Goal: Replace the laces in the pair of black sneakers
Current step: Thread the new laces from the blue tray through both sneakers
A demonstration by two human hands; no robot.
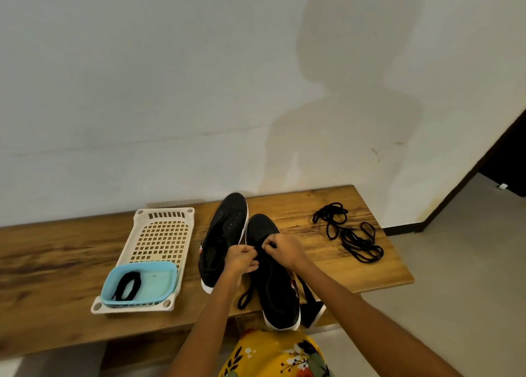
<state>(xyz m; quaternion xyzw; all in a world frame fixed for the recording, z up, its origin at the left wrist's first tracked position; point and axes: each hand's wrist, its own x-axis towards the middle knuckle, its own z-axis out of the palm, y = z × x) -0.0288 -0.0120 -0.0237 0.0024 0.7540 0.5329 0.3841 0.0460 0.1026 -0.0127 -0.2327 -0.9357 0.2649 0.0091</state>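
Now, worktop: we see a long wooden worktop [327, 203] running across the lower half of the frame, set against a pale wall.
Sneakers: two black sneakers with white soles lie side by side at the lower centre, toes pointing away from us; the left sneaker [225, 234] sits further back, the right sneaker [273, 280] nearer, its heel reaching over the near edge of the worktop.
Left hand: our left hand [242, 258] is closed in a pinch on a black lace [246, 295] over the eyelets of the right sneaker.
Right hand: our right hand [286, 250] is also pinched on that lace, just beside the left hand, fingertips nearly meeting.
Lace ends: one end loops down over the near side of the right sneaker onto the worktop; another dark strip hangs at the shoe's right side.
Loose laces: a tangle of black laces [347, 231] lies on the worktop at centre right, well apart from the sneakers.
Basket: a cream slotted basket [159, 234] sits left of the sneakers.
Tray: a light blue tray [159, 280] rests in the basket's near end, holding a folded black lace [126, 285].
Clothing: yellow flowered fabric [273, 356] shows at the bottom edge.
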